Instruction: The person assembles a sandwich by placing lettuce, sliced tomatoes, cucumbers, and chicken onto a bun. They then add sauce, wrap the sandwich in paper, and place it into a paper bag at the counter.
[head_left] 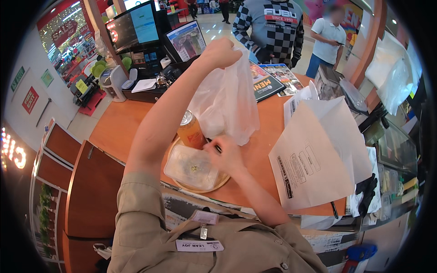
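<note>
My left hand (223, 53) is raised and closed on the top of a thin white plastic bag (243, 98). The bag hangs down to the counter, with pale shapes showing dimly through it. Lower down, my right hand (227, 156) has its fingers curled, and a small dark item shows at them that I cannot make out. It is beside a clear lidded food container (189, 168), which sits on a round wooden tray (179, 183). An orange drink can (191, 133) stands upright just behind the container, next to the bag.
A large, open white paper bag (314, 159) occupies the counter's right side. Menus (266, 84) lie at the far edge, where a person in a checkered shirt (273, 32) stands. A monitor (134, 28) and a white machine (114, 83) are at the far left.
</note>
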A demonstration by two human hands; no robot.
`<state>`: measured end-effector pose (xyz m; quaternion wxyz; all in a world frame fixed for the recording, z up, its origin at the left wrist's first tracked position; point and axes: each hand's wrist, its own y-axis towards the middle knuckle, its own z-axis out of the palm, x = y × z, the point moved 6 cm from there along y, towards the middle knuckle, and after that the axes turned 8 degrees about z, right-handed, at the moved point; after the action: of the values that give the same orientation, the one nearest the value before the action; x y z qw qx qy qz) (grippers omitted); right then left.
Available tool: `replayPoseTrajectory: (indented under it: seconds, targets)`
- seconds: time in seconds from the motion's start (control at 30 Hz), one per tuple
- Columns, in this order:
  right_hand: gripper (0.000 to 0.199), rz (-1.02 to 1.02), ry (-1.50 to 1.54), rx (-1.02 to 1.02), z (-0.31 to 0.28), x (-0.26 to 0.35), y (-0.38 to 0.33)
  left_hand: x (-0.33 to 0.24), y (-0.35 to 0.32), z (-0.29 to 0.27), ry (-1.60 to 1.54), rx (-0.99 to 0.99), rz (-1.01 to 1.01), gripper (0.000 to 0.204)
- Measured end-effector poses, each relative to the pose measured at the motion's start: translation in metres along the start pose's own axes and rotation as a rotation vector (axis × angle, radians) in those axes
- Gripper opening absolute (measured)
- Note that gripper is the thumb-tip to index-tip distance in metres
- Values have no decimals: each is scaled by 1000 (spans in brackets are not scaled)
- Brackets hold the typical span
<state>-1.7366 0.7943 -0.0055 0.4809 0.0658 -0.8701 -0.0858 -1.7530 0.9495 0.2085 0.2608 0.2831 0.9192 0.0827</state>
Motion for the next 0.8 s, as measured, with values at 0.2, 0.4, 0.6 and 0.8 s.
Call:
replayPoseTrajectory:
  seconds: [0.2,0.4,0.6,0.8]
  targets:
    - [22,-64,56,21,19,-64,20,35,2,2,-403,-220,-157,38]
    - [27,-101,-336,105,28,-66,23,54,14,-22,-449,-688,-21,31]
    - [27,-111,-329,95,27,-69,20,23,27,-86,-214,-965,278,32]
    - [27,-59,-71,146,-11,-20,12,-16,-5,-142,-180,-1035,467,38]
